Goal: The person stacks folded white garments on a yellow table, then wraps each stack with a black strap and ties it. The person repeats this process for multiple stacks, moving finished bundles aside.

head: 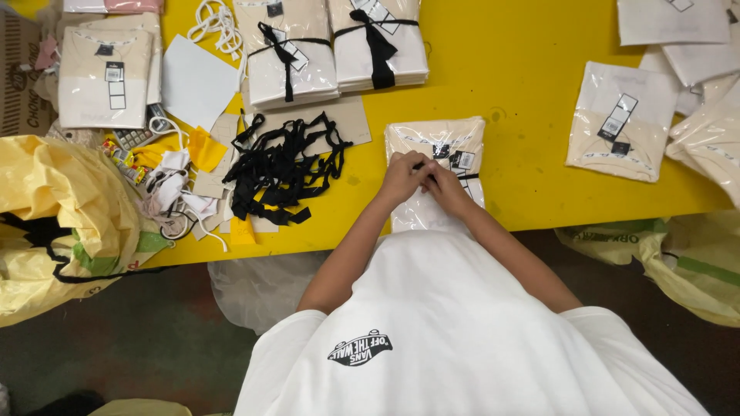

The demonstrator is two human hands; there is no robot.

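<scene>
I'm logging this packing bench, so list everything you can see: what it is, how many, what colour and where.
Table: one, yellow, across the top.
Tied garment stacks: two, cream in clear bags, black ribbon, top centre.
Stack under the hands: one, cream, centre.
Loose bagged garments: several, cream, right side and top left.
Ribbon pile: one, black, left of centre.
White cord: one bundle, top left.
Sacks: yellow, left and right of the table.
Left hand: on the centre stack.
Right hand: beside it, pinching black ribbon.

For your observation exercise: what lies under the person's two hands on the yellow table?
A stack of bagged cream garments, with a black strip across it. Left hand and right hand cover the middle, hiding any knot.
</scene>
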